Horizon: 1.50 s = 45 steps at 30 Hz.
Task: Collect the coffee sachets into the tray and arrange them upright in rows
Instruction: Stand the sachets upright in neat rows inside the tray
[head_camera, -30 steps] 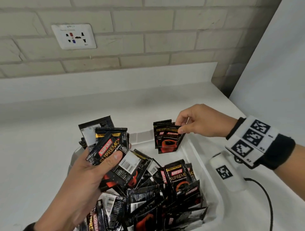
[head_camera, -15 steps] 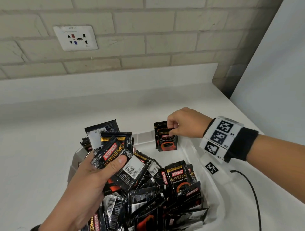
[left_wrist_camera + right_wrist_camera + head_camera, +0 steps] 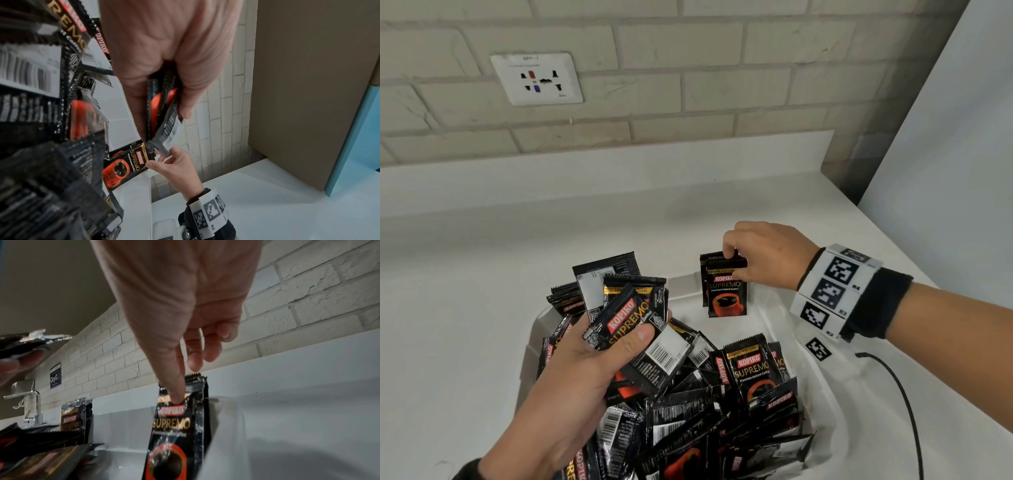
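Black Kopiko Supremo sachets (image 3: 726, 404) lie in a loose heap in the white tray (image 3: 822, 383). A few sachets (image 3: 726, 291) stand upright against its far wall, red cup facing forward. Another bunch (image 3: 626, 308) is fanned above the tray's left side.

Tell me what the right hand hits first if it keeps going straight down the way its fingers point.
The right hand already pinches the top of the upright sachets, so they come first; under them, probably the tray floor, though depth is unclear.
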Tool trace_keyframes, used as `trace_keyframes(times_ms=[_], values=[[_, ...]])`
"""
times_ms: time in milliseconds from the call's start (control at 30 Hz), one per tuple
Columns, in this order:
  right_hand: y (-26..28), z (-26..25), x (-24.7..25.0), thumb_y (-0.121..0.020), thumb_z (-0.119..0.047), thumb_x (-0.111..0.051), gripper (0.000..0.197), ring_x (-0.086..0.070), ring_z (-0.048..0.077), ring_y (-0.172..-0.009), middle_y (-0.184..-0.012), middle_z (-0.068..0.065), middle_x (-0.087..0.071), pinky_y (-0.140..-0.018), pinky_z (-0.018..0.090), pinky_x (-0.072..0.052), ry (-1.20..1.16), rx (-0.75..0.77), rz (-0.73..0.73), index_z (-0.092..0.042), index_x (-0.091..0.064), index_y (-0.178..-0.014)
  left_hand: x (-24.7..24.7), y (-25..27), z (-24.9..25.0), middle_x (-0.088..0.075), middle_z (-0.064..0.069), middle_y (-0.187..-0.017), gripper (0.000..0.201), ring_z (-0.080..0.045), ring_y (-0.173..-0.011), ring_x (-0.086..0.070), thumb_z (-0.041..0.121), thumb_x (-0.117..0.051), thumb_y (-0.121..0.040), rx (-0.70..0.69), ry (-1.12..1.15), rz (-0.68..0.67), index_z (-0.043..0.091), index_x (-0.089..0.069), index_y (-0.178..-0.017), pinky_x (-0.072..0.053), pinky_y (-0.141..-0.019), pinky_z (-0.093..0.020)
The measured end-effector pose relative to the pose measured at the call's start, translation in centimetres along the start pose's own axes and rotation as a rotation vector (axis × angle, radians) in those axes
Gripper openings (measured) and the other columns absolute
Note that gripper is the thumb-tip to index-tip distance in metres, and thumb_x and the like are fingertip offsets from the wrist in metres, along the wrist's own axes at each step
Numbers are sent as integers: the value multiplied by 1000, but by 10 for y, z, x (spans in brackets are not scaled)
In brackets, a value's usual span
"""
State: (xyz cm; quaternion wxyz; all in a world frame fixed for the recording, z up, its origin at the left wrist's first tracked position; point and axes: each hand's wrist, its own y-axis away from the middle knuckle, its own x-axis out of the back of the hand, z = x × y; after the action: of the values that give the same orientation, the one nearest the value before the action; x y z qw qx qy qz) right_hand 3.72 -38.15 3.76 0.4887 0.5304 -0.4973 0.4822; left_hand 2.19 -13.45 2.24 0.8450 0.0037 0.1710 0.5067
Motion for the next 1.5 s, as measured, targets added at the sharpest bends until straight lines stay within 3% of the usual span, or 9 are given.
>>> trace_keyframes(times_ms=[167, 333, 433, 633, 1000, 1167, 1267, 1367, 1500], values=[[17, -5, 14, -87, -34, -57, 25, -42, 5, -82, -87, -15, -41, -66, 23, -33, -85, -62, 98, -26, -53, -110, -2, -2, -5, -73, -20, -88, 112, -30, -75, -72, 44, -92, -10, 95, -13, 4, -1, -62, -107, -55, -52, -27], [42, -34, 27, -74, -46, -67, 34, -51, -7, -53, -81, -9, -63, -56, 13, -38, -675, -69, -80, -29, -57, -102, -18, -6, -4, -74, -15, -85, 53, -24, -70, -72, 16, -76, -57, 32, 9, 44, 5, -62, -106, -57, -53, -29], [55, -50, 21, -69, -40, -74, 41, -54, -5, -54, -80, -8, -66, -57, 15, -40, -907, -65, -262, -34, -49, -101, -29, -9, -2, -73, -16, -88, 43, -26, -73, -71, 10, -69, -59, 10, -9, 47, 7, -63, -102, -59, -58, -33], [61, -55, 8, -73, -8, -74, 28, -59, 5, -52, -60, -6, -65, -45, 15, -45, -1233, -168, -236, -18, -54, -90, -35, -4, -1, -74, -12, -82, 33, -21, -67, -70, 11, -67, -57, 33, 28, 13, 10, -64, -90, -59, -59, -30], [71, -48, 2, -78, -4, -68, 18, -57, 3, -54, -68, -6, -66, -51, 14, -47, -1271, -87, -312, -20, -63, -81, -29, 2, 2, -72, -20, -93, 36, -33, -77, -68, 30, -62, -66, 260, 176, 0, 4, -66, -91, -54, -68, -51], [74, -44, -3, -82, -4, -65, 22, -54, 1, -56, -69, -11, -64, -53, 13, -45, -1222, -54, -375, -25, -65, -90, -32, 5, 5, -72, -19, -88, 22, -35, -83, -66, 30, -64, -62, 327, 181, 11, 12, -75, -68, -53, -76, -51], [77, -41, -2, -84, -6, -63, 23, -53, 1, -57, -76, -8, -62, -53, 12, -44, -1191, -49, -392, -25, -64, -97, -32, 5, 6, -72, -16, -79, 24, -30, -72, -67, 31, -62, -64, 325, 174, 65, 12, -75, -71, -57, -65, -46], [81, -31, 8, -82, -15, -65, 8, -54, 1, -58, -68, -8, -63, -55, 15, -46, -1141, -128, -223, -22, -66, -85, -30, 0, 6, -72, -16, -88, 30, -28, -66, -68, 28, -62, -77, 304, 163, 177, 8, -64, -99, -58, -48, -39], [91, -20, 26, -72, -15, -71, 13, -52, 0, -53, -63, -4, -63, -55, 12, -40, -1036, -256, 326, -20, -59, -69, -30, -1, 2, -75, -9, -80, 17, -22, -62, -71, 23, -56, -88, 234, 144, 250, 11, -62, -98, -59, -53, -39]])
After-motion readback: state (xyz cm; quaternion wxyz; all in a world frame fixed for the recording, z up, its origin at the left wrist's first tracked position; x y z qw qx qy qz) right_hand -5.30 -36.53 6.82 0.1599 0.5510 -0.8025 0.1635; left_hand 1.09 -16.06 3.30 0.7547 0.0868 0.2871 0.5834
